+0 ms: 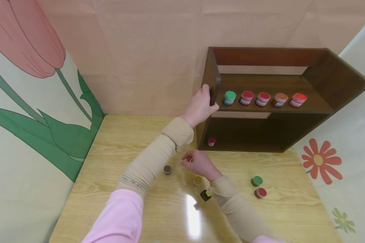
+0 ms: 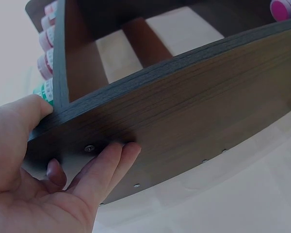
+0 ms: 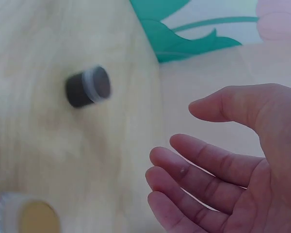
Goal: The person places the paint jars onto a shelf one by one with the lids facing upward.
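Note:
My left hand point(image 1: 200, 107) holds the side panel of a dark brown wooden shelf point(image 1: 214, 72). In the left wrist view its thumb lies over the front edge, while the fingers point(image 2: 109, 167) press on the outer face near a screw. My right hand point(image 1: 200, 164) hovers over the table, holding nothing; the right wrist view shows its fingers point(image 3: 208, 165) loosely bent and the thumb apart. Nearest to it are a small jar with a dark brown lid point(image 1: 167, 169) and a jar with a yellow lid point(image 1: 197, 181).
On the shelf's upper board stands a row of jars: green point(image 1: 229, 98), then several red and orange ones point(image 1: 263, 99). A crimson jar point(image 1: 211, 141) sits at the lower left inside. Green point(image 1: 257, 181) and red point(image 1: 260, 193) jars stand on the table point(image 1: 124, 141) at right.

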A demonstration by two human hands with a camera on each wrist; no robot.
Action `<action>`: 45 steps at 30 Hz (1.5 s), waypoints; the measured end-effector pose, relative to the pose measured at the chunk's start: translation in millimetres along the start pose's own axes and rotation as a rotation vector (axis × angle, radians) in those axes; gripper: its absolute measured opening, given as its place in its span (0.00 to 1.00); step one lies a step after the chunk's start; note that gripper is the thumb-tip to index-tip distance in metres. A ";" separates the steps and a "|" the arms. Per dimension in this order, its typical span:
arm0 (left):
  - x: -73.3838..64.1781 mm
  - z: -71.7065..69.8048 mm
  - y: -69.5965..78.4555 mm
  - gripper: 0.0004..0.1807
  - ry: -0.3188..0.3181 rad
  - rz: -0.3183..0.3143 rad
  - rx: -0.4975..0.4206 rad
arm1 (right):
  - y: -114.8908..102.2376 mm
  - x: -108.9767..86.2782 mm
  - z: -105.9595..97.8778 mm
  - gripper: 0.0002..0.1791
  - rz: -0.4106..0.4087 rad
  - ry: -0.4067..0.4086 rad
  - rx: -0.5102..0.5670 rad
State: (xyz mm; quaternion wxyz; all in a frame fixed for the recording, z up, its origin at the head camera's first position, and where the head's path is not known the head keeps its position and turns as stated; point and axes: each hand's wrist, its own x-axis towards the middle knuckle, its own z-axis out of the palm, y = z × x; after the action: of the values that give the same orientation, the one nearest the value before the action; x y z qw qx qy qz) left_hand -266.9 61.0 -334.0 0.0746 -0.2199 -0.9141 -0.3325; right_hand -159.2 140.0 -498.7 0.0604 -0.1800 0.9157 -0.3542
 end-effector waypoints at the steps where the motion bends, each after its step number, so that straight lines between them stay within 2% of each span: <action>1: 0.2 0.0 0.1 0.28 0.001 -0.001 -0.002 | -0.4 0.5 4.5 0.07 -0.002 -0.015 0.010; 5: 1.1 0.1 0.5 0.28 -0.002 -0.012 -0.015 | -0.6 3.3 23.6 0.10 -0.014 -0.071 0.035; 10: 1.2 0.0 0.5 0.28 -0.006 -0.018 -0.021 | -1.8 5.8 45.2 0.18 -0.053 -0.107 0.014; 16: 0.7 -0.1 0.8 0.27 -0.007 -0.014 -0.025 | 0.0 7.3 65.0 0.25 -0.037 -0.087 0.052; 21: 0.1 -0.2 1.4 0.27 -0.004 -0.008 -0.019 | 6.5 11.3 79.0 0.29 -0.058 -0.052 -0.009; 38: -0.7 0.1 1.1 0.28 -0.016 -0.022 -0.007 | 11.5 19.7 95.2 0.20 -0.079 -0.024 -0.050; 45: -0.7 1.3 0.1 0.27 -0.009 -0.008 -0.020 | 13.8 20.8 100.1 0.17 -0.117 -0.007 -0.073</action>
State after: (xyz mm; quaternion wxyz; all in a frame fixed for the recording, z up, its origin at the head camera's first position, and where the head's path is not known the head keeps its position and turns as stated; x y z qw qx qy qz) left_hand -266.2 61.7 -335.1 0.0668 -0.2188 -0.9118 -0.3409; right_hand -158.6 78.9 -581.9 0.0363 -0.2367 0.9157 -0.3227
